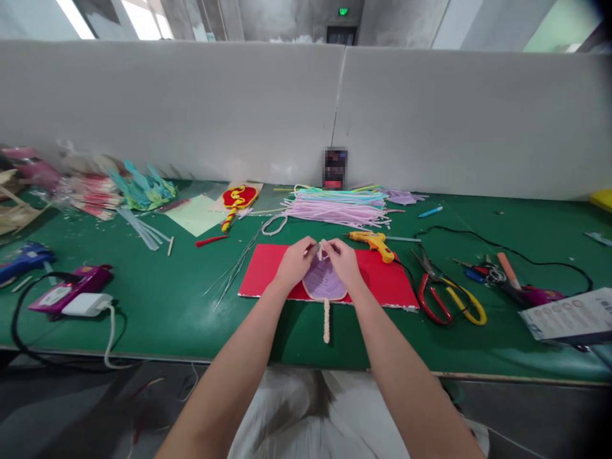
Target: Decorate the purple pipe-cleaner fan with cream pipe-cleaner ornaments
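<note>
A small hand fan [326,280] made of lilac pipe cleaners, with a cream rim and a cream handle [326,322], lies over the front of a red board [261,271]. Its handle points towards me, past the board's edge. At the fan's far end, my right hand [343,260] pinches a short cream pipe cleaner [320,252]. My left hand [297,258] is closed beside it, thumb and fingertips together at the same spot. Exactly what the left fingertips grip is hidden. Both wrists rest near the fan's sides.
Behind the board lie a pile of pipe cleaners [339,209] and a yellow glue gun [375,242]. To the right are red-and-yellow-handled scissors [447,293] and a black cord. On the left are thin wires [236,271], a red-and-yellow fan [239,197] and a purple power strip [71,290]. A phone [335,167] leans on the partition.
</note>
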